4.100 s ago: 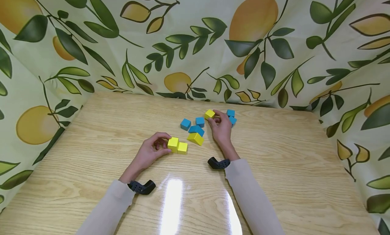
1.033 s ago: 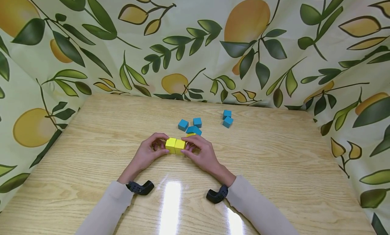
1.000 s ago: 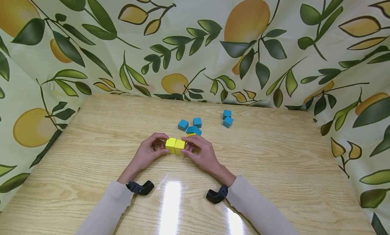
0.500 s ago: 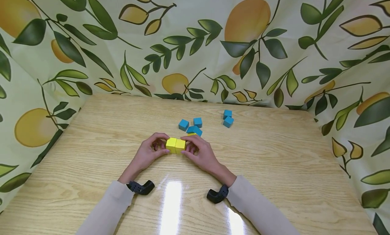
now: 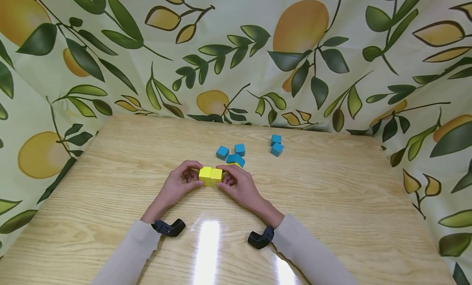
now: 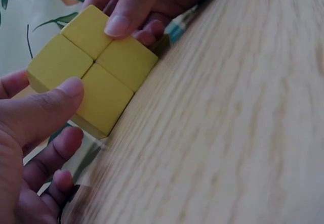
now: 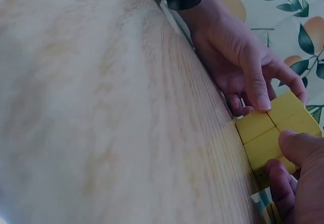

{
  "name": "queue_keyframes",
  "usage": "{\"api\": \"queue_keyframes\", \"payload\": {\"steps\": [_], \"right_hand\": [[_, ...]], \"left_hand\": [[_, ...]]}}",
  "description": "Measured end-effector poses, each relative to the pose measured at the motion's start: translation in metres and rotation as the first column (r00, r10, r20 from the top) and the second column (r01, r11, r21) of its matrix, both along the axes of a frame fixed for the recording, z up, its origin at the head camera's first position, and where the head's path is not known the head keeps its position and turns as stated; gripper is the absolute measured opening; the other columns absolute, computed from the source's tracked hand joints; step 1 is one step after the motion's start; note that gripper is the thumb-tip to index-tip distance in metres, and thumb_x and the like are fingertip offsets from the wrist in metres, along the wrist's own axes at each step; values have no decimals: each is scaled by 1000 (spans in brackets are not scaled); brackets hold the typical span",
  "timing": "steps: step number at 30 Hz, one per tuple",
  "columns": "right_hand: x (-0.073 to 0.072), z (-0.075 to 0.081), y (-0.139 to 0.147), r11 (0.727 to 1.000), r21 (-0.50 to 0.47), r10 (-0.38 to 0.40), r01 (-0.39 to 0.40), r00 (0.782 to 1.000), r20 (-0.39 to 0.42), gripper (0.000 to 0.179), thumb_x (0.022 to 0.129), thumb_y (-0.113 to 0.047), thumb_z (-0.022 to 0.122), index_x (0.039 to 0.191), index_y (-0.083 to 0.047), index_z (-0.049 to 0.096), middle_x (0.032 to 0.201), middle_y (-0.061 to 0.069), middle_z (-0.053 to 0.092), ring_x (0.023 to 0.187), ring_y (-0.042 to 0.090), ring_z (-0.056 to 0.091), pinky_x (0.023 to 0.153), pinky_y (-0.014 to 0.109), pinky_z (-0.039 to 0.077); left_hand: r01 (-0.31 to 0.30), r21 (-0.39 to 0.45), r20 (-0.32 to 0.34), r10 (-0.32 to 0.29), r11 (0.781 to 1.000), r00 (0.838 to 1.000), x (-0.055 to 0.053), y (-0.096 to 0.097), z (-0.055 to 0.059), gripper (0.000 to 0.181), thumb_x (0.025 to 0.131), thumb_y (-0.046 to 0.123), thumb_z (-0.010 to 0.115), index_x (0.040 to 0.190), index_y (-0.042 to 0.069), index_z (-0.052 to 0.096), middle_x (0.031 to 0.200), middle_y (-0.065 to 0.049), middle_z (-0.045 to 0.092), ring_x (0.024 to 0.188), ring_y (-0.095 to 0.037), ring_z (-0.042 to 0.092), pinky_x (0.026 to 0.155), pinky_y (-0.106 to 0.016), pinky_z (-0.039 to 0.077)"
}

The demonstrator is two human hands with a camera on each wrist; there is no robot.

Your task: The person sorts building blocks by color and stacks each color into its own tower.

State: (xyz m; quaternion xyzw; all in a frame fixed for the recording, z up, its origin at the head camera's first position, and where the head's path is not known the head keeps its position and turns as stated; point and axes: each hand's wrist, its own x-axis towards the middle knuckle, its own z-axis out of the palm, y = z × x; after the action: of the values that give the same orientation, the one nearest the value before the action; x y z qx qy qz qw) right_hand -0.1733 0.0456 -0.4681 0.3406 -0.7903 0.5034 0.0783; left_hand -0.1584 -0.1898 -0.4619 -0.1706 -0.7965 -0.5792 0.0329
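Observation:
Several yellow cubes stand as an upright square, two wide and two high. Its top row is a left yellow cube [image 5: 205, 173] beside a right yellow cube [image 5: 216, 174]. My left hand [image 5: 176, 183] pinches the left side, thumb in front near the seam between upper and lower cubes. From the right, my right hand [image 5: 239, 185] pinches the upper right cube between thumb and forefinger. A lower yellow cube [image 6: 104, 98] touches the table in the left wrist view. Behind my right hand, a yellow triangular block [image 5: 235, 165] is mostly hidden, against a blue triangular block [image 5: 236, 159].
Two blue cubes, a left one [image 5: 223, 152] and a right one [image 5: 239, 149], sit behind the triangular blocks. Farther right, another blue cube [image 5: 277, 149] touches a second blue cube [image 5: 276, 140]. A patterned cloth [image 5: 228, 63] hangs along the table's [image 5: 332, 203] back edge.
Four seconds ago my right hand held a yellow cube at the back right; that cube now sits top right on the stack. Over the last second both hands have barely shifted left.

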Motion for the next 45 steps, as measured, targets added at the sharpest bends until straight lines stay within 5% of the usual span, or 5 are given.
{"api": "queue_keyframes", "payload": {"steps": [20, 45], "right_hand": [[-6, 2, -16, 1000, 1, 0, 0, 1000, 25, 47, 83, -9, 75, 128, -8, 58, 102, 5, 61, 75, 8, 60, 66, 21, 52], [-6, 7, -20, 1000, 16, -14, 12, 996, 88, 46, 83, -7, 75, 126, -8, 59, 105, 5, 61, 73, 6, 59, 65, 22, 52]], "left_hand": [[10, -3, 49, -10, 1000, 999, -3, -18, 6, 41, 81, 1, 75, 117, 14, 58, 85, -11, 60, 74, -21, 55, 66, -24, 46], [16, 7, 9, -16, 1000, 1000, -4, -21, 1, 42, 81, 1, 74, 118, 12, 58, 89, -11, 58, 75, -20, 53, 65, -24, 45]]}}
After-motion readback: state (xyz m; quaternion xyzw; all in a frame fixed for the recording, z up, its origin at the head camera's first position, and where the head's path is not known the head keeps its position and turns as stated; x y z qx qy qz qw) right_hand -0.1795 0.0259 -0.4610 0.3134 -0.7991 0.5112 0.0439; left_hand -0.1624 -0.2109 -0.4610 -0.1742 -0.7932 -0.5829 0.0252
